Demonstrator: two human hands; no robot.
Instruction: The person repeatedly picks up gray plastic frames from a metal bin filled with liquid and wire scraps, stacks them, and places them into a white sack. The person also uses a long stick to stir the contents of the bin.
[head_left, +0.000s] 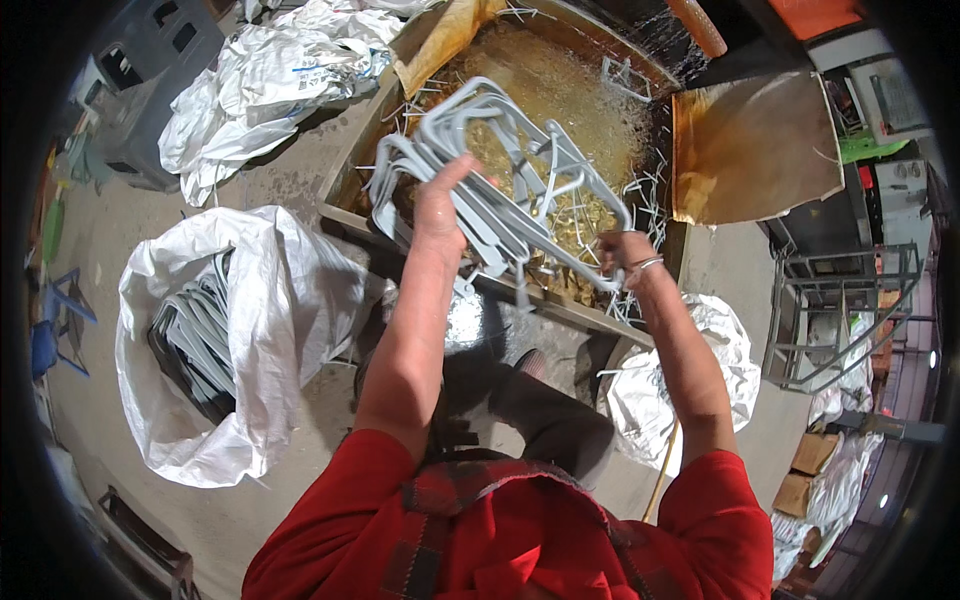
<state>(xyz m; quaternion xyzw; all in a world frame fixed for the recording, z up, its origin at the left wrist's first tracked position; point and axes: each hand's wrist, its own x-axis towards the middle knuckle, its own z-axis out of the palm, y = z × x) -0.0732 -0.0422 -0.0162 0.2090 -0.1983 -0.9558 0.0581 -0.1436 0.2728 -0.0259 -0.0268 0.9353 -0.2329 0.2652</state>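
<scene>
My left hand (441, 206) grips a bundle of grey moulded plastic frames (480, 202), its thumb lying over the top. The bundle is tilted above a tub of water (517, 67), and several of its parts lie closely nested. At the bundle's right end, my right hand (628, 255) has its fingers curled around the corner of the outermost frame. Motion blurs those fingers, so their exact hold is partly hidden. Thin plastic offcuts (649, 202) float along the tub's right side, and a small rectangular piece (626, 79) is near its far wall.
On the left, an open white woven sack (259, 315) holds more nested grey parts (195, 330). Crumpled white sacks (277, 82) lie behind it. A stained sheet (757, 150) leans at the tub's right edge. Another white sack (645, 405) sits beneath my right arm, near a metal frame stand (840, 315).
</scene>
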